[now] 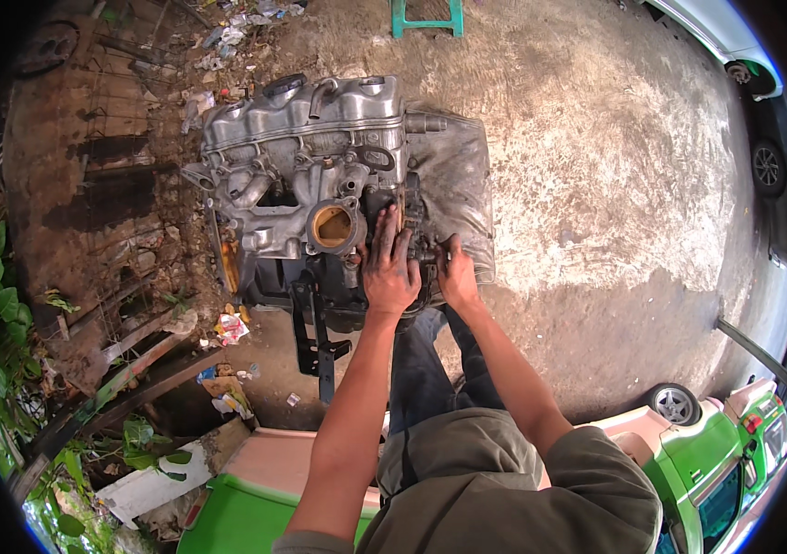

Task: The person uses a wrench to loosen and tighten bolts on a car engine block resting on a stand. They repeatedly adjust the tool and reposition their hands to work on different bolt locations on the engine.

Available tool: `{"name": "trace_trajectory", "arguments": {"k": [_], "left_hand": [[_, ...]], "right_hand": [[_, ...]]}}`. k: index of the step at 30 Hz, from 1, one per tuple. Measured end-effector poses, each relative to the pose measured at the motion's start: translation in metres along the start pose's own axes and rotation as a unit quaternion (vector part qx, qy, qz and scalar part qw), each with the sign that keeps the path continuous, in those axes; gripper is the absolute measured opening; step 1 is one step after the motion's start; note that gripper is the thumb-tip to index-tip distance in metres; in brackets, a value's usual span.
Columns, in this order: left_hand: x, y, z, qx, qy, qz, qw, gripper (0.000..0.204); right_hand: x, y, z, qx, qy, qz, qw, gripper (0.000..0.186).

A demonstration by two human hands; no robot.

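A grey metal car engine (264, 129) stands in front of me, with a ribbed silver top cover and intake pipes. The round throttle opening (333, 226), brownish inside, faces me just left of my hands. My left hand (390, 282) lies on the engine's near right part, fingers stretched out and apart over dark parts. Close beside it, my right hand (456, 275) has its fingers bent in at the engine's right end. Whatever those fingers grip is too small and dark to make out. A black metal bracket (308, 323) hangs off the engine's near side.
A greyish sheet-like surface (458, 189) lies right of the engine. A green plastic stool (426, 20) stands beyond it on the concrete floor. Litter and rusty boards (107, 185) lie to the left. Green-and-pink car bodies (236, 517) are near me; a loose wheel (675, 404) rests lower right.
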State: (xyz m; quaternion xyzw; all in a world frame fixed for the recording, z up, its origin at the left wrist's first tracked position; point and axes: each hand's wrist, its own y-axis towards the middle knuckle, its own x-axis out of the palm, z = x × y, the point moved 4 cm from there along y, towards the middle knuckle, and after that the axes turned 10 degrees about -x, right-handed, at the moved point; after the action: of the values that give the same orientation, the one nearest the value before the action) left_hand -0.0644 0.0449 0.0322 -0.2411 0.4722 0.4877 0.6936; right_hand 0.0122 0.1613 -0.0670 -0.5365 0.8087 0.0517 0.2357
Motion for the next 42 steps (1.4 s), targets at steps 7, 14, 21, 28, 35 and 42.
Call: {"name": "trace_trajectory", "arguments": {"k": [7,14,21,28,35,42], "left_hand": [[-0.002,0.001,0.002,0.008,0.027,0.004,1.0,0.039],[-0.001,0.001,0.001,-0.001,-0.007,-0.002,1.0,0.04],[-0.001,0.001,0.002,0.005,-0.001,0.002,1.0,0.04],[0.001,0.001,0.001,-0.011,-0.014,-0.009,1.0,0.038],[0.0,0.001,0.0,-0.014,0.004,-0.011,1.0,0.038],[-0.001,0.001,0.001,-0.017,-0.002,-0.011,1.0,0.038]], "right_hand": [[-0.024,0.02,0.038,0.069,0.044,0.067,0.994,0.019],[0.002,0.074,0.067,0.103,0.108,-0.029,0.988,0.038],[0.031,0.102,0.072,0.217,0.246,-0.106,0.939,0.039],[0.051,0.108,0.091,0.27,0.393,-0.169,0.863,0.041],[0.023,0.064,0.023,-0.147,-0.094,-0.019,0.984,0.032],[-0.006,-0.006,-0.002,-0.077,-0.037,0.029,0.996,0.015]]}}
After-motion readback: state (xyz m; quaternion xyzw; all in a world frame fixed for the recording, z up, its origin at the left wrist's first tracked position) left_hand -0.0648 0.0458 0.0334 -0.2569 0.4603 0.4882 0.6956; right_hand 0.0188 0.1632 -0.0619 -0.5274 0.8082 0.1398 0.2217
